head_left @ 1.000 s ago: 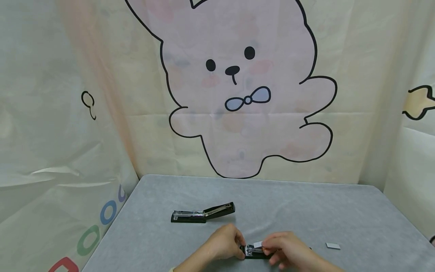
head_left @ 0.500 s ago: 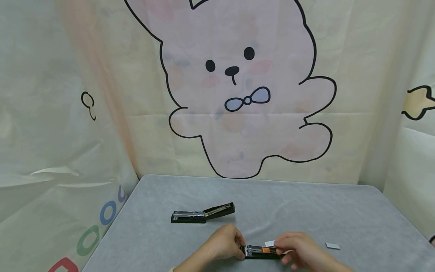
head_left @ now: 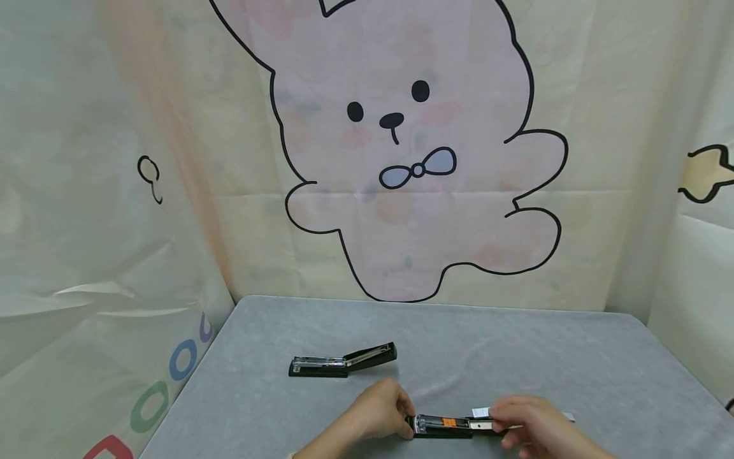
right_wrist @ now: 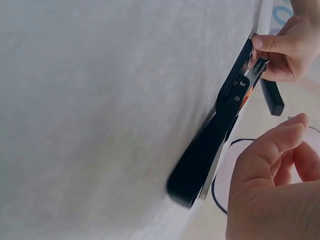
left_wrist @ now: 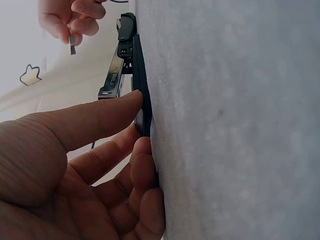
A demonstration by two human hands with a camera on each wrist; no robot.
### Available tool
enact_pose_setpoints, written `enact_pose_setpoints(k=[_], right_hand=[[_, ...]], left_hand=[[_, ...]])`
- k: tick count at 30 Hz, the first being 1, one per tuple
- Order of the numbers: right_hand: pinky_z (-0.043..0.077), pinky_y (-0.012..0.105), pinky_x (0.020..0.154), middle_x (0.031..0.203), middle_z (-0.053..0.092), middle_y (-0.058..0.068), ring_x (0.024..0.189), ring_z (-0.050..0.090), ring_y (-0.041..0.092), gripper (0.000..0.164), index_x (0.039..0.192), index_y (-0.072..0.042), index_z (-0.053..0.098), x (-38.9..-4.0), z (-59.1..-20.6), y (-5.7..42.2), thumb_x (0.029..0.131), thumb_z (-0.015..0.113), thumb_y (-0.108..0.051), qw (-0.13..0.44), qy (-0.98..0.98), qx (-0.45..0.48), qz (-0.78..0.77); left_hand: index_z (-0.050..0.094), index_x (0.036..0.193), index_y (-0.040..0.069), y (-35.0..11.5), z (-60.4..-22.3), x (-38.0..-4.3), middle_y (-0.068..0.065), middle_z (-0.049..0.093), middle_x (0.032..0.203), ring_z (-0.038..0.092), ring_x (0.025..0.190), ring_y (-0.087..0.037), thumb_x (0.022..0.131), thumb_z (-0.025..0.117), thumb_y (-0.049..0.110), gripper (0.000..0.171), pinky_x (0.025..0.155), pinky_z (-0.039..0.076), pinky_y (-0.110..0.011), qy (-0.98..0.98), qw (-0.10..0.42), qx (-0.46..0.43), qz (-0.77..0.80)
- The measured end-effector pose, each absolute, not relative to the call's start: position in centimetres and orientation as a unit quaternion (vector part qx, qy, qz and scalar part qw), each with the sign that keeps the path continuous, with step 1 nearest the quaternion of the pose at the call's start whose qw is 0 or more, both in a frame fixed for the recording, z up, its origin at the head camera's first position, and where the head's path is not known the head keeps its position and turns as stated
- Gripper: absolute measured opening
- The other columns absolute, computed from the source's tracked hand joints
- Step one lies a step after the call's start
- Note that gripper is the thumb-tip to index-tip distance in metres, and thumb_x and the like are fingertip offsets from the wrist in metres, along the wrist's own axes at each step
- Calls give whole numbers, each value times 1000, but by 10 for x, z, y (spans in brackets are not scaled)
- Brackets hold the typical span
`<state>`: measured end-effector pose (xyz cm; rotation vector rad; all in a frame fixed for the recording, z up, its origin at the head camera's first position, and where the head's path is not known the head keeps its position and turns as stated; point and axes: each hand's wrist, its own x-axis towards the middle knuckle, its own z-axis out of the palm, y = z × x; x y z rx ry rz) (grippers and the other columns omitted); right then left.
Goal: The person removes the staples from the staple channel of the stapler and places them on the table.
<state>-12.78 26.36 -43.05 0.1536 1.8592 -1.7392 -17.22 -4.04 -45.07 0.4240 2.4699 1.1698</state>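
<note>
A black stapler [head_left: 441,436] lies swung open on the table in the head view, its orange-marked metal channel uncovered. My left hand [head_left: 381,408] grips the left end of its base; in the left wrist view the thumb [left_wrist: 107,112] presses along that black base [left_wrist: 142,75]. Above the stapler's right part, my right hand [head_left: 527,421] pinches a small silvery strip of staples [head_left: 480,412]. The right wrist view shows the stapler's opened cover [right_wrist: 200,155] stretching toward the viewer, with the right hand [right_wrist: 275,175] beside and apart from it.
Farther back to the left, a second black stapler [head_left: 318,366] lies opened out. Another small staple strip [head_left: 568,417] rests on the grey cloth-covered table [head_left: 516,350], partly hidden behind the right hand. Printed curtains [head_left: 258,255] stand behind and at the sides.
My right hand has moved to the right with the staple strip, uncovering the stapler's channel and part of its opened cover. The left hand has stayed at the stapler's left end.
</note>
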Motion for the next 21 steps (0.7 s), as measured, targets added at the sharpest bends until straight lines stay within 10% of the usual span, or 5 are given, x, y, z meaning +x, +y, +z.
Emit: enact_pose_setpoints(k=[21], right_hand=[[52, 29, 75, 93, 67, -3, 81, 64, 15, 23, 104, -11, 75, -126, -436, 330, 108, 55, -22, 304, 693, 83, -649]], left_hand=[[77, 77, 11, -41, -451, -172, 4, 58, 59, 46, 55, -9, 68, 92, -4, 23, 53, 35, -26, 879, 181, 156, 413]])
